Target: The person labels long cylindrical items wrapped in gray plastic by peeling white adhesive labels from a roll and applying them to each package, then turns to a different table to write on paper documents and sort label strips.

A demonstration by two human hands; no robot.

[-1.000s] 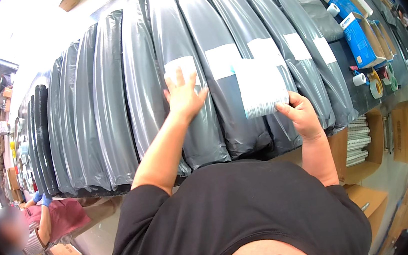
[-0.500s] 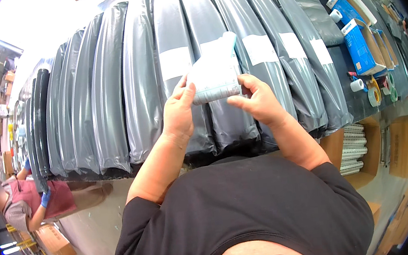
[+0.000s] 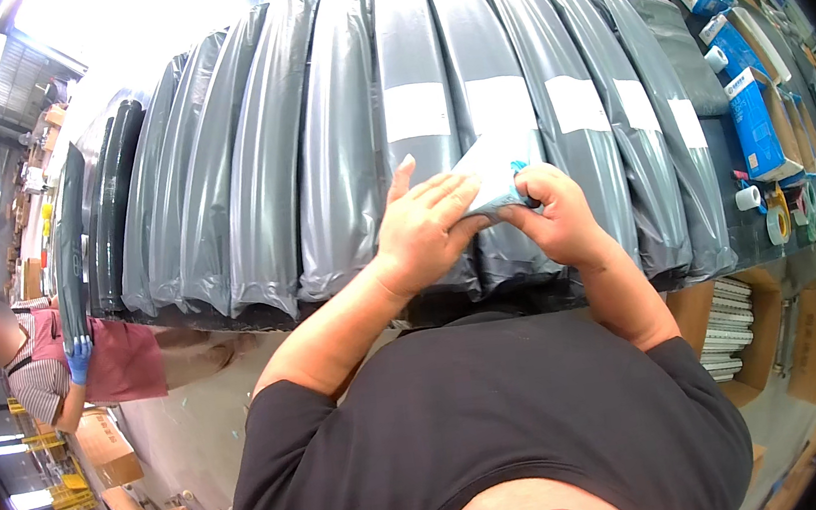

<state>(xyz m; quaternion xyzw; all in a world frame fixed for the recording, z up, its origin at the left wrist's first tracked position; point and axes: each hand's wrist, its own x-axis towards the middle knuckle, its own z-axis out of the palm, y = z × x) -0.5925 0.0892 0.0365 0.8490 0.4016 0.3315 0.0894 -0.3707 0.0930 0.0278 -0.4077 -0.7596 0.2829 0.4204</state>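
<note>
A white sticky-label sheet (image 3: 497, 166) with a pale blue backing is bent between my hands, above the long grey plastic-wrapped packages. My left hand (image 3: 427, 221) lies across its left edge, thumb below and fingers over it; one finger sticks up. My right hand (image 3: 559, 213) pinches its right side, fingers curled, with a crumpled blue edge showing beside them. Just beyond the sheet, a white label (image 3: 499, 96) sits on a wrapped package (image 3: 473, 26). Neighbouring packages bear similar labels (image 3: 417, 111).
Blue open cartons (image 3: 761, 129) and tape rolls (image 3: 778, 225) lie at the table's right. A brown box (image 3: 733, 329) of metal strips stands below. To the left, a person in blue gloves (image 3: 81, 360) holds a dark wrapped package (image 3: 73, 243). Cartons (image 3: 108, 448) stand on the floor.
The sheet and both hands have come nearer and slightly right. My left hand has turned over onto the sheet; my right fingers have curled in. The view has shifted, and the other person's package is more upright.
</note>
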